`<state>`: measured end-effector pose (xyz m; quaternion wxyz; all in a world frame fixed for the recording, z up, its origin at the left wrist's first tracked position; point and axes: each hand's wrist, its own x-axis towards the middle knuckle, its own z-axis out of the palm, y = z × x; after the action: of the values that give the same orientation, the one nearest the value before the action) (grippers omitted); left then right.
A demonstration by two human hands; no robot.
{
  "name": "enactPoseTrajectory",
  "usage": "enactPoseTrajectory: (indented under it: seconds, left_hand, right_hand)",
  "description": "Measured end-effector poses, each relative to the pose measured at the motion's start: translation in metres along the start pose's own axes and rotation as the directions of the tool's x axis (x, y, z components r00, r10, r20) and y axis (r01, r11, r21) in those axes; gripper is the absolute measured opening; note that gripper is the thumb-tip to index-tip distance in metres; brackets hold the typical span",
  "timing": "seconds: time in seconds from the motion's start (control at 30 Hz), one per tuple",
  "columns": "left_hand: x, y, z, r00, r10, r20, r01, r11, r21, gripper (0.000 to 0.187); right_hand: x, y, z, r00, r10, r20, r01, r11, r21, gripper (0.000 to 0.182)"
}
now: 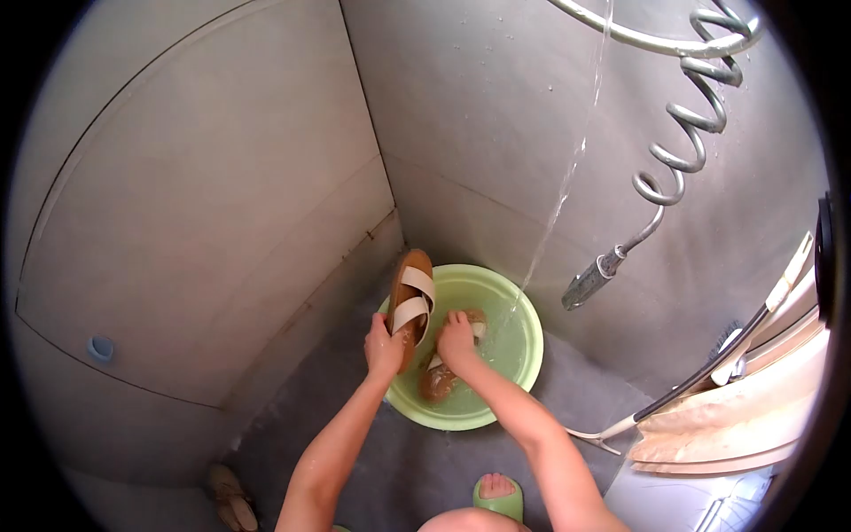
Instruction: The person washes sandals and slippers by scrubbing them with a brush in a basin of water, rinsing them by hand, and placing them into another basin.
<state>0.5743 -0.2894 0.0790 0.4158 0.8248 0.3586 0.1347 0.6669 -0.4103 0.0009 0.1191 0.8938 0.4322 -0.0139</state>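
A light green basin [523, 306] sits on the grey floor in a tiled corner. My left hand [384, 348] grips the heel end of a brown sandal [411, 300] with two cream straps, holding it up on end at the basin's left rim. My right hand [456, 340] rests on a second brown sandal [441, 377] that lies in the water inside the basin. A thin stream of water [567, 177] falls from above into the basin.
A shower head [592, 279] hangs on a coiled metal hose [687, 133] to the right. My foot in a green slipper [498, 498] stands near the basin. Another brown sandal [232, 501] lies at the lower left. Cream cloth [736, 417] hangs at right.
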Motion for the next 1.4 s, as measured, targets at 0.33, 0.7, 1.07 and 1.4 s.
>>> enactPoseTrajectory:
  seconds: [0.33,0.7,1.07,1.4]
  left_hand:
    - [-0.002,-0.021,0.044,0.992,-0.069,0.107,0.080,0.992,-0.098,0.036]
    - [-0.005,-0.040,0.040,0.997,-0.060,-0.044,0.057,0.996,-0.073,0.034]
    - [0.000,-0.097,0.083,0.855,-0.345,0.386,0.494,0.767,-0.409,0.037]
    - [0.009,-0.130,0.121,0.850,-0.332,0.409,0.467,0.835,-0.290,0.040]
  right_hand:
    - [0.002,-0.015,0.031,0.933,0.075,0.351,-0.226,0.882,0.413,0.035]
    - [0.044,-0.080,0.136,0.933,0.322,0.160,-0.112,-0.163,0.980,0.030]
    - [-0.076,0.049,-0.009,0.822,0.424,0.381,-0.373,-0.104,0.922,0.026]
    - [-0.122,0.014,-0.023,0.942,0.326,0.078,-0.227,0.448,0.865,0.031]
